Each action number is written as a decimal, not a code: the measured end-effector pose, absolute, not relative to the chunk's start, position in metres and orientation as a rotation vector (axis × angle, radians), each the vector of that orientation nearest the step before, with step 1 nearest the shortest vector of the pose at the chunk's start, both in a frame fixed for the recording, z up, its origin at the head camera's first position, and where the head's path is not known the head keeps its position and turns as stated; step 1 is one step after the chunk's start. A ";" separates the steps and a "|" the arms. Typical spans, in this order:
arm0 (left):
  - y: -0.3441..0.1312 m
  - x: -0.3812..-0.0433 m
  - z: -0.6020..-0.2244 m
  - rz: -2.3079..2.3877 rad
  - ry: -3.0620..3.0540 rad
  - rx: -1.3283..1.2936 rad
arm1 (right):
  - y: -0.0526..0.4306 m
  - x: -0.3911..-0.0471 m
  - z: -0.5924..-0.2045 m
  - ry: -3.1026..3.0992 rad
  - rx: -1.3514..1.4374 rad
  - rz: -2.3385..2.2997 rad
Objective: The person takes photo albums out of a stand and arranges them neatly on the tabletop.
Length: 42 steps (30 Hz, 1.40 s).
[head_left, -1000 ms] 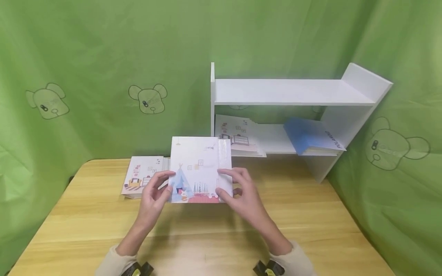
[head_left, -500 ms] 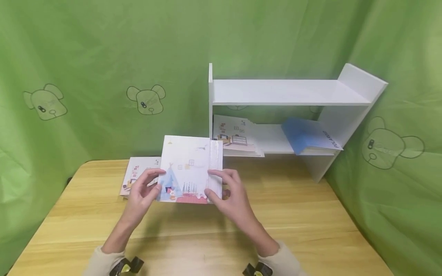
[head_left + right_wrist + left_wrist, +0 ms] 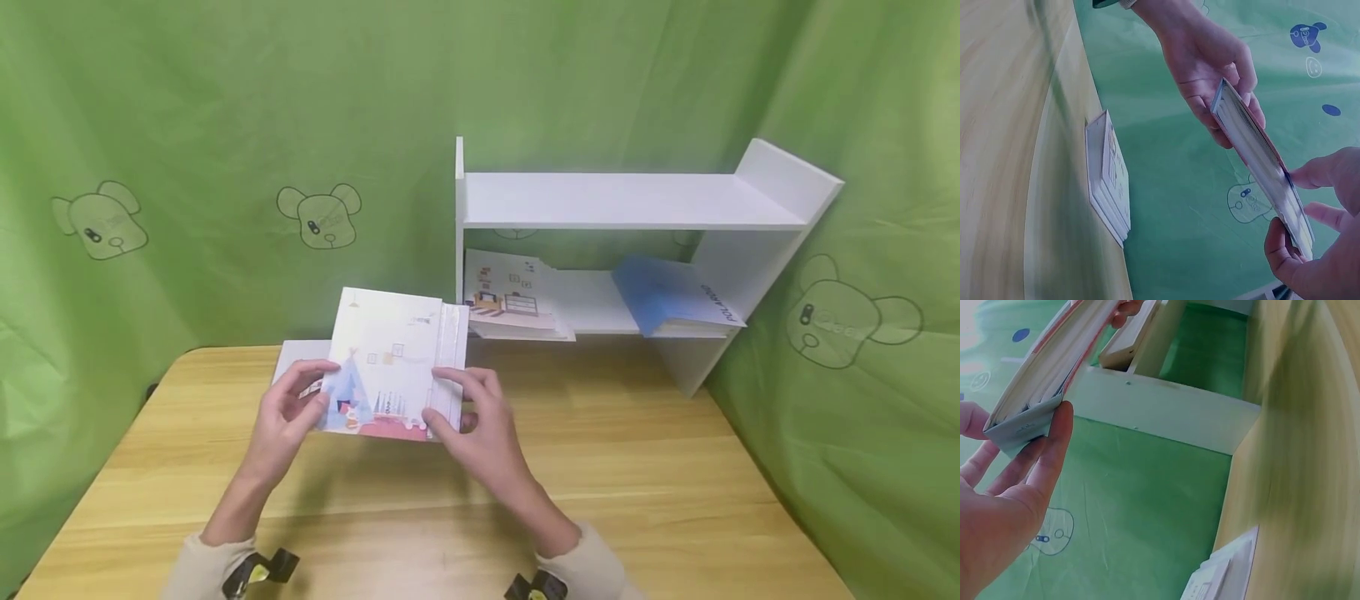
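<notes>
A white book [image 3: 382, 333] with a blue tent and a pink strip on its cover is held up above the table between both hands. My left hand [image 3: 277, 425] grips its left edge, thumb on the near side; the left wrist view shows these fingers [image 3: 1057, 447] around the pale blue spine. My right hand [image 3: 480, 433] pinches the right edge, where a narrow strip sticks out past the cover. In the right wrist view its page edges [image 3: 1254, 144] show. Behind it lies another book [image 3: 1107, 181] flat on the table, mostly hidden in the head view.
At the back right stands a white two-tier shelf [image 3: 630, 200]. Several white books [image 3: 506, 296] lean at the left of its lower tier, and a blue book [image 3: 675, 296] marked POLAROID leans at the right. A green curtain [image 3: 225, 100] surrounds the wooden table [image 3: 615, 467].
Both hands have carried the book to the left, and it is slightly more tilted. It now covers more of the book lying on the table.
</notes>
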<state>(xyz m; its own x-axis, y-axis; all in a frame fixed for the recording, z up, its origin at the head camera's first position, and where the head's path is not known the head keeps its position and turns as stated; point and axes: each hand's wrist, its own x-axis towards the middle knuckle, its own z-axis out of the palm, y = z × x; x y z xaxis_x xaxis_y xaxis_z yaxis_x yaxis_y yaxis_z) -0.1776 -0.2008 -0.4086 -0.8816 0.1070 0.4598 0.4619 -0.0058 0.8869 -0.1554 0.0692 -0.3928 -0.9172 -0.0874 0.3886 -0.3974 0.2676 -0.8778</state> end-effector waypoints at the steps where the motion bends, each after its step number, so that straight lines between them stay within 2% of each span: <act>1: -0.202 -0.177 -0.408 -1.969 -2.015 -0.591 | 0.067 -0.155 -0.393 -2.273 0.449 1.703; 42: -0.212 -0.186 -0.416 -1.956 -2.034 -0.481 | 0.054 -0.189 -0.407 -2.309 0.476 1.613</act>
<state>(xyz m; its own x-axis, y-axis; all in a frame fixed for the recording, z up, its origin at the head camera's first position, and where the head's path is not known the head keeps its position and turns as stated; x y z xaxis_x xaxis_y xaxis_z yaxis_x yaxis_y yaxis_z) -0.1859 -0.2125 -0.4157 -0.9059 0.0455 0.4211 0.4226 0.0291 0.9059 -0.1888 0.0536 -0.4065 -0.9051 -0.1051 0.4120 -0.4230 0.3205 -0.8476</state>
